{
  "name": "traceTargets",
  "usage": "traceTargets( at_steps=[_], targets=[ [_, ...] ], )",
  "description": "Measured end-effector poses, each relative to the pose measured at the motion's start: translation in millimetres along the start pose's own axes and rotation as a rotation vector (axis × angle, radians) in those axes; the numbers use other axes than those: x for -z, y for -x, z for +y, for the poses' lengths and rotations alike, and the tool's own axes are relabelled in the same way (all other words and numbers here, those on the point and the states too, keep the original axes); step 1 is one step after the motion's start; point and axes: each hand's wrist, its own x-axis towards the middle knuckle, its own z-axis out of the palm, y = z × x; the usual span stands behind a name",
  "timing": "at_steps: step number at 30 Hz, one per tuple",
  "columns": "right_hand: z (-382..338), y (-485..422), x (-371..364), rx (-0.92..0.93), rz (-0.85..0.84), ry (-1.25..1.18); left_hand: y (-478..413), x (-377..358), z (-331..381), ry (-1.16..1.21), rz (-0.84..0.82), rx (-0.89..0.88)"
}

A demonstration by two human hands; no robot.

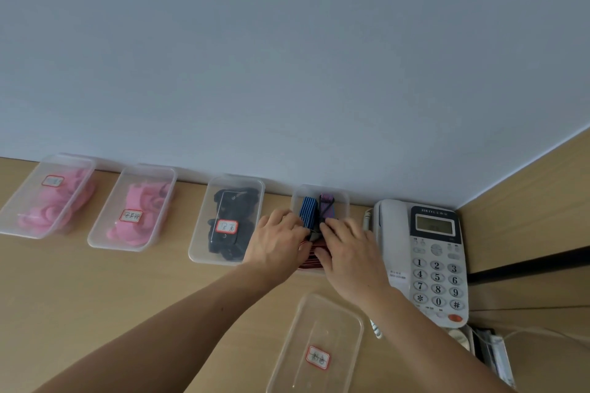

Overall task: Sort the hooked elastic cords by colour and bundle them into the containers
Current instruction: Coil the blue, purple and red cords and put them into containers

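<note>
a: fig. 1. where do the cords lie?
b: in the end container beside the telephone: blue bundle, purple bundle, red cords beneath.
a: and the hands?
b: left hand curls its fingers round the blue bundle, probably to steady it. right hand covers the red cords; its grip cannot be told.

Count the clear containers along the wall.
4, left to right: pink container, second pink container, black-cord container, mixed-colour container under left hand and right hand. A separate clear tray lies nearer.
</note>
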Motion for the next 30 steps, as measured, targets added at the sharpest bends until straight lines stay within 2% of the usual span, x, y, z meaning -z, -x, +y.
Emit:
traceTargets(
  at_steps=[6, 9, 13, 17, 26, 30],
  targets=[
    [-2.7, 17.0, -2.5, 0.075, 0.018, -0.028, 6.9, -5.3, 1.1, -0.117, 0.085, -0.103],
    [2.0, 30.8, -9.8, 0.102, 0.01, -0.016, 17.0, -9.3, 2.1, -0.131, 0.035, -0.138],
    [7.6, 40.4, -16.4, 0.111, -0.101, 0.024, 29.0, -12.7, 5.2, -0.118, -0.106, -0.1],
    [3.4, 36.4, -17.1, 0.053, -0.17, 0.014, 26.6, -10.1, 10.2, -0.095, -0.236, -0.064],
    [-1.0, 38.5, 11.0, 0.035, -0.276, -0.031, 28.1, 1.1, 15.4, -0.111, -0.255, -0.036],
    [-6.1, 54.0, 13.8, -0.044, -0.187, -0.074, 38.7, 8.4, 16.0, -0.056, -0.239, -0.043]
  ],
)
